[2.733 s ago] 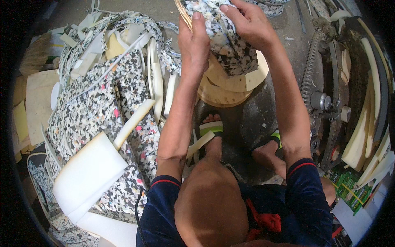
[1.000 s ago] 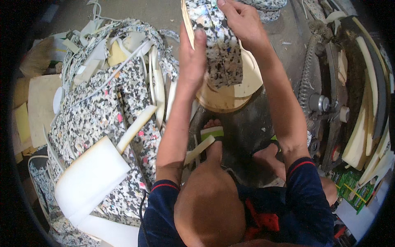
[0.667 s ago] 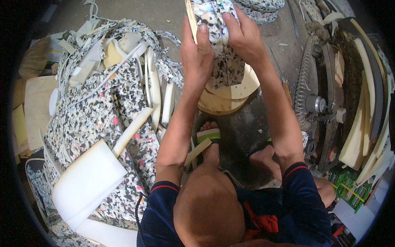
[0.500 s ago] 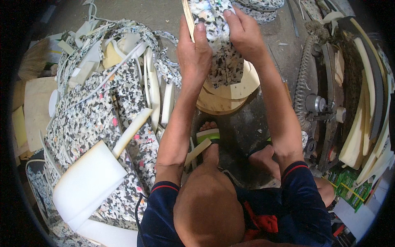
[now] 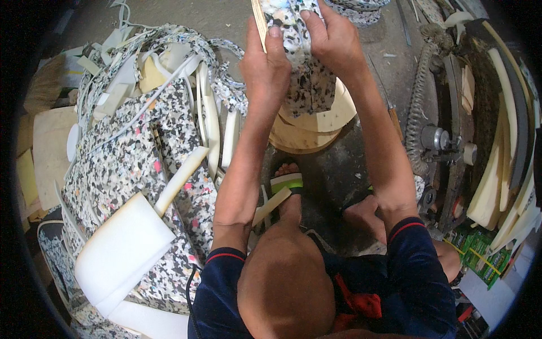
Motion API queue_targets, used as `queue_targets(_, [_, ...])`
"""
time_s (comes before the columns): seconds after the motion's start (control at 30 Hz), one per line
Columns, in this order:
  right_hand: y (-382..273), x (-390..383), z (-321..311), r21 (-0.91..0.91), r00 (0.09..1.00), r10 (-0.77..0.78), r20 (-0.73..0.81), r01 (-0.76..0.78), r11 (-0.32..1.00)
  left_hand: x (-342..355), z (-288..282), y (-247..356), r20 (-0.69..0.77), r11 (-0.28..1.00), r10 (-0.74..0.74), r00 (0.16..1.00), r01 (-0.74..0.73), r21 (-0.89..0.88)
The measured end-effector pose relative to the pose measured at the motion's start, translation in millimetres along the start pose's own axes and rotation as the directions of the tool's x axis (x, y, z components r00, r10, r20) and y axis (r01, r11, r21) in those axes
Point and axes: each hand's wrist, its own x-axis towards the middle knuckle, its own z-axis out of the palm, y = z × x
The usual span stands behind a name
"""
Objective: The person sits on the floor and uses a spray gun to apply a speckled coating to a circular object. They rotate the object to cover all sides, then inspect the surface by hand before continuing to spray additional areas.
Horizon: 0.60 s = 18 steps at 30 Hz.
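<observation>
Both hands grip a speckled black-and-white foam block (image 5: 307, 85) at the top middle, in front of me; its far end runs out of view. On its left side my left hand (image 5: 264, 68) is wrapped with the thumb on top, against a thin strip of pale plywood (image 5: 260, 24) that runs along the foam. From the right, my right hand (image 5: 337, 45) closes on the block, its thumb pressed on the upper face. Beneath the block lie round pale wooden discs (image 5: 305, 142), one over another, partly hidden by the foam.
To my left, a big pile of speckled foam slabs (image 5: 113, 169) carries a white foam piece (image 5: 124, 254) and loose strips. On the right stand a metal machine part with a coiled hose (image 5: 416, 113) and long curved foam strips (image 5: 497, 164). My sandalled foot (image 5: 287, 182) is near the discs.
Both hands and the foam block have shifted slightly up, away from me. My right thumb has slid a little left across the block. The grip stays closed.
</observation>
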Motion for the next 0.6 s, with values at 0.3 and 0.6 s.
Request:
queue_targets(0.3, [12.3, -2.6, 6.6, -0.223, 0.97, -0.238, 0.054, 0.244, 0.944, -4.3, 2.2, 8.7, 0.015, 0.995, 0.096, 0.995, -0.095, -0.008])
queue_targets(0.6, [11.7, -14.1, 7.7, -0.572, 0.915, -0.366, 0.169, 0.393, 0.72, -11.6, 2.8, 14.3, 0.008, 0.997, 0.076, 0.997, -0.076, 0.017])
